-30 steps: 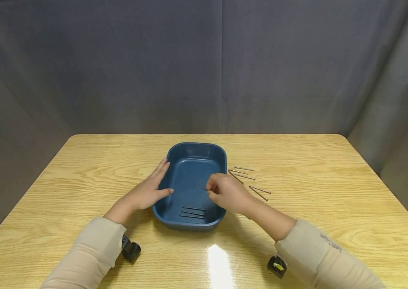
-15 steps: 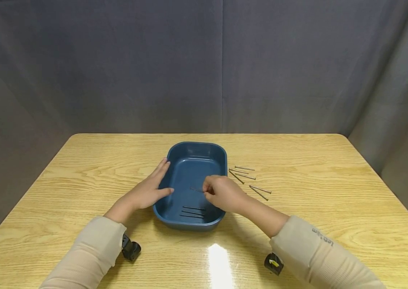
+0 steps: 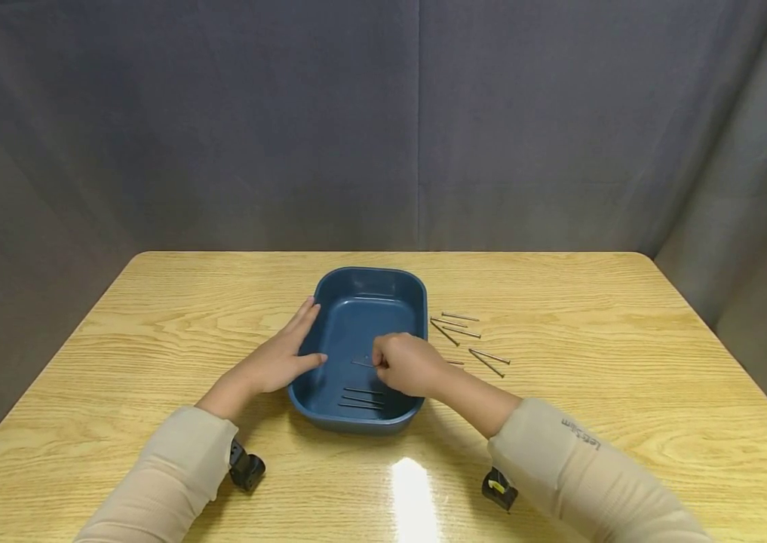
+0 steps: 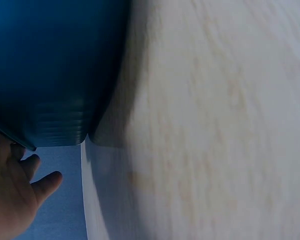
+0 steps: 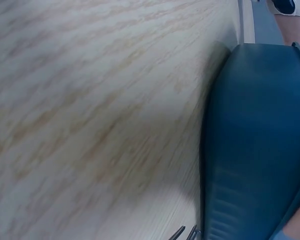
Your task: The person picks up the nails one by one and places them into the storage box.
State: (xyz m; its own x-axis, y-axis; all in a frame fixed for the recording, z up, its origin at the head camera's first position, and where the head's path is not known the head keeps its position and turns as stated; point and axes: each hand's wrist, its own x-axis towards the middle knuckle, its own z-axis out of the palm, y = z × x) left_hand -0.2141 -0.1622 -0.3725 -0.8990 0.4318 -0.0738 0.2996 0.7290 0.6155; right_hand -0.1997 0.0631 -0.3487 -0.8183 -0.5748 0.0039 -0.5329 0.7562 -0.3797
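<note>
Farther left over the tray than before, the right hand pinches a nail, left hand spread.

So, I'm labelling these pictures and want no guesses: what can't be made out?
Head: right end of the nail in the right hand, covered by its fingers.
Head: left end of another nail on the table, behind that hand.
Left wrist: inside of the tray, hidden by its wall.
Right wrist: nails, cut off by the bottom edge.
</note>
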